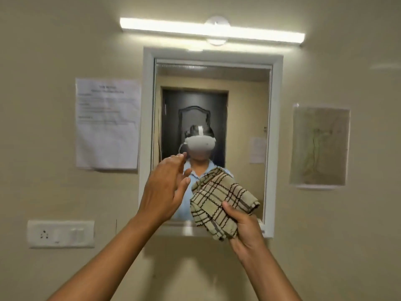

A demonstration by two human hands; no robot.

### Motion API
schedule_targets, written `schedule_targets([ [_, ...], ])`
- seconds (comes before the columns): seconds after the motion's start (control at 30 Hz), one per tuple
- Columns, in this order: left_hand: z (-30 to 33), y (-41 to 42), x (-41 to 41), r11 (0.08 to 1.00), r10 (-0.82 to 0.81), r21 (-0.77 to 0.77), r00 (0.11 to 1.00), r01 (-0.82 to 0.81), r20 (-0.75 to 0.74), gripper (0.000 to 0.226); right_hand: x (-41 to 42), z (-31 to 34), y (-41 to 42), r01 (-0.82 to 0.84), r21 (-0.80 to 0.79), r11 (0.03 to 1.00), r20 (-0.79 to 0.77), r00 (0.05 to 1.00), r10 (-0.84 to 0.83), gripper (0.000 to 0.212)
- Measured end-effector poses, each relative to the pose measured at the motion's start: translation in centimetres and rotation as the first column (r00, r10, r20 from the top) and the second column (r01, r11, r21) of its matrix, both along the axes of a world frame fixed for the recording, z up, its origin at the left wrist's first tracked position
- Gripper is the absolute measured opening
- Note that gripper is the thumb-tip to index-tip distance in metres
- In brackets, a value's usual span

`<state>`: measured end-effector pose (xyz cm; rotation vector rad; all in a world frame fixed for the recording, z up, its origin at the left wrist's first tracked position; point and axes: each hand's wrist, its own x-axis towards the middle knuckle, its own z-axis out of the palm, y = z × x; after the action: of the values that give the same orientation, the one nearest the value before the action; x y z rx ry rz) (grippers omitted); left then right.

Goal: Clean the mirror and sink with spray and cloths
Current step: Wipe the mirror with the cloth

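Note:
A white-framed mirror (245, 101) hangs on the beige wall straight ahead, reflecting a person with a headset and a dark door. My right hand (245, 231) grips a folded beige cloth with a dark check pattern (219, 198), held up in front of the mirror's lower part. My left hand (162, 187) is raised just left of the cloth, fingers apart and holding nothing, its fingertips near the cloth's left edge. No sink or spray bottle is in view.
A paper notice (107, 124) is stuck to the wall left of the mirror and a plastic-covered sheet (320, 146) to its right. A white switch and socket plate (60, 234) sits low on the left. A tube light (212, 30) glows above the mirror.

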<state>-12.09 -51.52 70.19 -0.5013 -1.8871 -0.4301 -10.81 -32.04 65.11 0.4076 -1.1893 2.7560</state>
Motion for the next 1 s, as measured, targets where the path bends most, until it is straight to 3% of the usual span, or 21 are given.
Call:
schedule_targets([
  [0.13, 4.1, -1.3, -2.0, 0.973, 0.217, -0.067, 0.975, -0.220, -0.052, 0.070, -1.5, 6.0, 1.4, 0.207, 0.083, 0.975, -0.124, 0.973, -0.196, 0.046],
  [0.23, 7.1, -2.1, -3.4, 0.914, 0.384, -0.092, 0.915, -0.396, -0.128, 0.072, -1.9, 10.8, 2.6, 0.371, 0.114, 0.922, -0.282, 0.902, -0.328, 0.035],
  [0.33, 9.9, -2.1, -3.9, 0.870, 0.462, -0.090, 0.867, -0.484, -0.188, 0.073, -1.3, 15.1, 3.8, 0.587, 0.129, 0.799, -0.485, 0.740, -0.465, 0.045],
  [0.47, 13.0, -1.8, -4.2, 0.860, 0.474, -0.076, 0.844, -0.505, -0.251, 0.072, -0.9, 19.5, 5.0, 0.797, 0.074, 0.600, -0.614, 0.510, -0.602, 0.065],
  [0.53, 14.2, -2.0, -4.6, 0.854, 0.483, -0.076, 0.837, -0.515, -0.256, 0.073, -1.3, 21.2, 5.7, 0.891, 0.049, 0.451, -0.650, 0.371, -0.663, 0.074],
  [0.63, 15.7, -3.1, -5.3, 0.849, 0.496, -0.065, 0.833, -0.525, -0.246, 0.079, -3.0, 23.9, 6.9, 0.998, -0.035, 0.044, -0.743, 0.003, -0.669, 0.082],
  [0.67, 16.0, -3.6, -5.7, 0.846, 0.503, -0.060, 0.830, -0.530, -0.240, 0.080, -3.9, 24.9, 7.3, 0.998, -0.035, -0.050, -0.772, -0.059, -0.633, 0.085],
  [0.87, 17.3, -6.9, -8.0, 0.841, 0.509, -0.079, 0.832, -0.535, -0.219, 0.074, -8.8, 26.8, 5.6, 0.900, 0.165, -0.404, -0.890, -0.040, -0.454, 0.088],
  [1.0, 17.6, -8.4, -8.3, 0.854, 0.459, -0.139, 0.852, -0.501, -0.251, 0.065, -10.5, 25.9, 3.7, 0.874, 0.215, -0.435, -0.890, -0.008, -0.456, 0.092],
])
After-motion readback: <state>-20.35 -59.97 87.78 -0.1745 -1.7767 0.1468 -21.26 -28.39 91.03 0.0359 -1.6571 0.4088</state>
